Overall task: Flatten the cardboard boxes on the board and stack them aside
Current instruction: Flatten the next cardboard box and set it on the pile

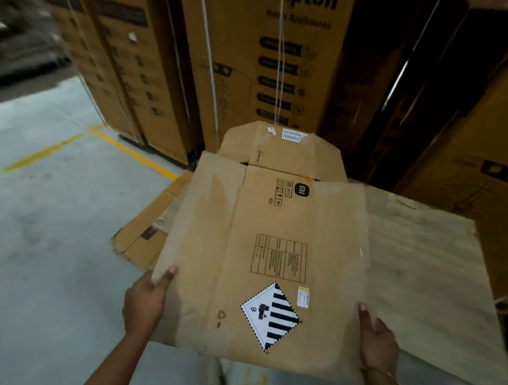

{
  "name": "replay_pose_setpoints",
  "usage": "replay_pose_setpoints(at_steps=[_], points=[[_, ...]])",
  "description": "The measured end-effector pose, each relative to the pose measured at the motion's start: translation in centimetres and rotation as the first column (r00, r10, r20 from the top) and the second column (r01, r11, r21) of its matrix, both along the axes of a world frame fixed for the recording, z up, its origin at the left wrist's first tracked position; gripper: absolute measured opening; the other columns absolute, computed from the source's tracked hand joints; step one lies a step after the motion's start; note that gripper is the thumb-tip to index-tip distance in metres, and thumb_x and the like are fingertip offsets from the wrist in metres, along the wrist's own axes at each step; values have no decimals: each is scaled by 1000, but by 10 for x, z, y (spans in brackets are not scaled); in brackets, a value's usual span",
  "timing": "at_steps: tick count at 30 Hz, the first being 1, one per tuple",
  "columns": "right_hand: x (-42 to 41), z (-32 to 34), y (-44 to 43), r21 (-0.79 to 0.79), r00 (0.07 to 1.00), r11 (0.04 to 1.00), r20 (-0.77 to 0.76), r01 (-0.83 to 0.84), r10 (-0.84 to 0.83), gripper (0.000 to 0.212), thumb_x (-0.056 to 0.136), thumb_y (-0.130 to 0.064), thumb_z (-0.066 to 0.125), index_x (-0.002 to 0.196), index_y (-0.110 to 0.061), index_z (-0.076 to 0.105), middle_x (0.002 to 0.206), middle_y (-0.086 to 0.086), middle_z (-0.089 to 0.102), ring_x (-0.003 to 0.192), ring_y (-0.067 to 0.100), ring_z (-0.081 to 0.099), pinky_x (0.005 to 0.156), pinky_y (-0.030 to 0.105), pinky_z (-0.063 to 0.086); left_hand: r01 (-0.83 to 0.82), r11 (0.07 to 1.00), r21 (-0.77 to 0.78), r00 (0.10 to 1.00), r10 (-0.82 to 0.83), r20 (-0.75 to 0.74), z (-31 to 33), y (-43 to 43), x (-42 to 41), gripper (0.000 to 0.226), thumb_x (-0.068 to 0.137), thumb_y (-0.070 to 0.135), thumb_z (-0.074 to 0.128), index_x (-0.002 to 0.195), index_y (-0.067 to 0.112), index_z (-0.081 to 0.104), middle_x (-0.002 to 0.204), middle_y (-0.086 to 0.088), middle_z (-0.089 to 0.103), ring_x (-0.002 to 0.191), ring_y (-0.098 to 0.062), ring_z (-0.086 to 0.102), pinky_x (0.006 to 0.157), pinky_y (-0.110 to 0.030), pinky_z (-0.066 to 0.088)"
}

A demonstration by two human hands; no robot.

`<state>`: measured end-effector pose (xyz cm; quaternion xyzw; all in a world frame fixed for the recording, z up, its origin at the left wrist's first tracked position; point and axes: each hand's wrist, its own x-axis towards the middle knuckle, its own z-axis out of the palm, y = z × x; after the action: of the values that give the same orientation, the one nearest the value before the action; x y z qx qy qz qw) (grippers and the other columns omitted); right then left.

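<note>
Gripping flattened "mi" box (261,251), L hand (145,300) + R hand (378,343) fingers clamping edges.

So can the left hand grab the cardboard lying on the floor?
Probably not yet: the left hand is gripping the flattened brown cardboard box, though the floor cardboard lies close beyond it.

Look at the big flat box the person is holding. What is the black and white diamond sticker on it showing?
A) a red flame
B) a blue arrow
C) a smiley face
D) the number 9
D: the diamond sticker on the flattened box, held between the left hand and right hand, has black stripes and a printed 9.
</note>
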<state>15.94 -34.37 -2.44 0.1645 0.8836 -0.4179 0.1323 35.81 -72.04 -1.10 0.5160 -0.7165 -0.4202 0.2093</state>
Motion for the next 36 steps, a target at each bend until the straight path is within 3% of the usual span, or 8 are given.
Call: replay_pose_setpoints(at_steps=[3,8,13,17,19,23,28,36], points=[[-5,21,-60,-64,996,994,-30,-84,82,63,90,-69,47,88,-9,66,116,29,65,107,43,58,93,45,44,-77,997,11,996,77,-38,15,-41,31,59,78,76,55,85,19,69,78,-1,69,78,-27,65,66,-37,48],[-9,22,-182,-97,970,969,-104,-229,219,86,83,-80,41,117,-7,69,124,19,65,113,36,60,102,43,46,-200,980,-19,978,198,-62,25,-133,84,80,72,83,53,107,13,70,105,-8,72,102,-34,63,87,-45,51],[18,19,-313,-195,948,929,-109,-315,298,58,92,-61,53,105,-9,73,113,16,69,104,32,62,93,38,48,-274,960,-51,962,273,-16,34,-242,140,88,66,91,44,103,15,70,104,-11,70,98,-36,61,84,-48,51],[44,10,-401,-217,947,922,-103,-320,304,62,80,-74,51,70,-15,65,80,9,68,81,29,63,77,37,49,-316,946,-68,948,318,11,39,-325,171,90,76,84,51,120,8,66,120,-18,67,110,-42,59,90,-52,49],[49,1,-440,-231,954,926,-65,-299,292,71,84,-69,55,83,1,67,87,17,69,85,33,65,81,38,52,-342,937,-67,938,345,40,44,-364,176,77,86,67,59,127,2,61,128,-21,63,117,-44,56,91,-50,46],[51,-11,-505,-271,961,924,-18,-270,276,69,88,-62,58,89,7,65,92,20,70,87,34,65,74,35,49,-323,943,-75,939,329,97,36,-438,175,84,79,78,55,125,8,64,125,-18,65,113,-43,58,93,-56,48],[35,-29,-575,-230,961,938,33,-259,273,52,91,-58,57,73,-10,68,82,12,69,84,34,64,77,38,49,-294,950,-108,933,310,183,25,-516,145,86,78,80,52,125,10,64,123,-18,66,111,-43,59,90,-55,49],[34,-61,-662,-194,962,957,125,-217,244,48,97,-50,52,116,-11,72,115,15,70,106,33,63,92,37,47,-211,974,-86,905,228,359,-3,-626,107,86,75,86,45,120,16,65,115,-16,68,103,-43,60,83,-54,51]])
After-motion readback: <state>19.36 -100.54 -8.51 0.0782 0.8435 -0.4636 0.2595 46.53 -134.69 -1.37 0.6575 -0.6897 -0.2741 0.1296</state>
